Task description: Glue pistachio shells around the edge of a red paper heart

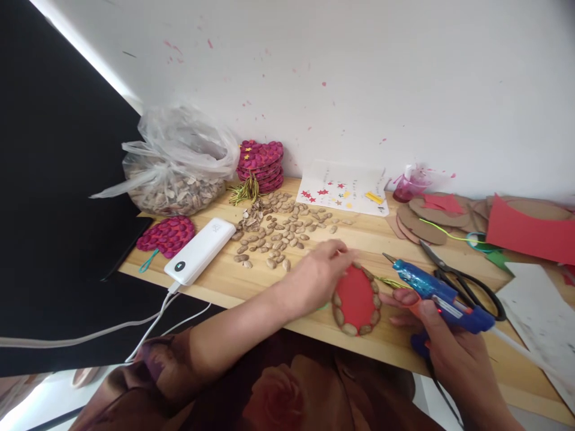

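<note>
A red oval card (356, 299) lies near the table's front edge, with brown nut shells (339, 316) set around its rim. My left hand (321, 275) is at the card's upper left edge, its fingertips pressed together. What they pinch, if anything, is hidden. In my right hand (442, 335) is a blue hot glue gun (424, 280), fingers wrapped round its handle. Its nozzle points up and left, above the card's right side. A yellow-green tassel (390, 282) shows between the card and the glue gun.
Loose nut shells (274, 233) lie mid-table. Behind are a plastic bag of shells (175, 188) and stacked magenta pieces (261, 164). A white power bank (202, 248) sits left. Black scissors (467, 278), cardboard ovals (417, 227) and red paper (525, 230) lie right.
</note>
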Motion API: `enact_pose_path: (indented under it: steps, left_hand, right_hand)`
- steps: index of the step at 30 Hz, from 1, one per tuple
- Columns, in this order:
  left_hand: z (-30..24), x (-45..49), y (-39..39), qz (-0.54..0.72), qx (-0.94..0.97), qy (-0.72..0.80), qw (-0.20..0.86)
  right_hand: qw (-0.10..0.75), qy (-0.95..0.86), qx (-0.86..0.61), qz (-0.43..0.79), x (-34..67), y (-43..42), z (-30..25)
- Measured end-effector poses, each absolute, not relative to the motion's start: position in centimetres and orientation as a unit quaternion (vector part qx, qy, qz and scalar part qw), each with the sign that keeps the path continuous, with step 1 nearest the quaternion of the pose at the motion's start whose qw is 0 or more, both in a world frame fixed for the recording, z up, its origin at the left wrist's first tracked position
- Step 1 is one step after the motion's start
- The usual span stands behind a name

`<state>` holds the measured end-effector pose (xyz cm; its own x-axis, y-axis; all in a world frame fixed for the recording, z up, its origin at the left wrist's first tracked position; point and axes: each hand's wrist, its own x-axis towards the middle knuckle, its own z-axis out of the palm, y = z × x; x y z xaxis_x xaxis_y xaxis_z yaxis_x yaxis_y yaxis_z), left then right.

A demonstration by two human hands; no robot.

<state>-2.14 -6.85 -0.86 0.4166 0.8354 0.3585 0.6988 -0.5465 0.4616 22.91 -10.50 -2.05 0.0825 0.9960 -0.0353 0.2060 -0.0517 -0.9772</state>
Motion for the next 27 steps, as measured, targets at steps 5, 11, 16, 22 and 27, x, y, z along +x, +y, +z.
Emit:
enact_pose_path:
  steps: [5,11,16,22,27]
  left_hand:
    - [0.8,-8.4,-5.8,0.292,0.766,0.568,0.065]
    - [-0.6,-10.7,-5.0,0.222,0.807,0.547,0.026]
    - [-1.1,-9.7,-4.2,0.184,0.826,0.533,0.012]
    - [-0.9,-9.4,-3.7,0.152,0.817,0.556,0.006]
    - [-0.9,-9.2,-3.9,0.163,0.804,0.572,0.012]
  right_hand:
    - [0.48,-0.497,-0.578,0.434,22.3,-10.8,-1.9]
    - [0.488,-0.494,-0.575,0.432,21.8,-10.8,-1.5]
    - [0.486,-0.506,-0.568,0.431,22.0,-10.9,-1.5]
    - [0.492,-0.506,-0.552,0.445,22.3,-11.0,-1.7]
    - [0.493,-0.505,-0.522,0.479,22.7,-11.4,-1.9]
